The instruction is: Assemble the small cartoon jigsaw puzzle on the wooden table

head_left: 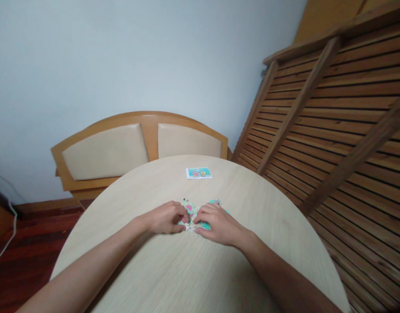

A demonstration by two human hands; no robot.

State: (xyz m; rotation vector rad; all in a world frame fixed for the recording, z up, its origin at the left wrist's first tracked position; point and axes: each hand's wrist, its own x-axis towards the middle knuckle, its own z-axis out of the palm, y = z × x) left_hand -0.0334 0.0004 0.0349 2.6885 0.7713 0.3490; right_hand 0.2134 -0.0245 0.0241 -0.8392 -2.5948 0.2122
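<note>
A loose cluster of small jigsaw puzzle pieces (188,209), in turquoise, white and pink, lies on the round wooden table (173,269). My left hand (170,217) rests at the cluster's left side, fingers bent and the thumb apart from them, fingertips touching the pieces. From the right, my right hand (216,221) reaches over more pieces with its fingers spread and slightly curled, covering part of the cluster. Neither hand shows anything gripped. Beyond them lies a picture card (199,173) with a turquoise background and cartoon figures, pink and yellow.
A wooden headboard (149,134) with cream panels stands behind the table against the pale wall. Slatted wooden panels (317,113) lean along the right side. A white cable (14,224) hangs at the left above the dark red floor.
</note>
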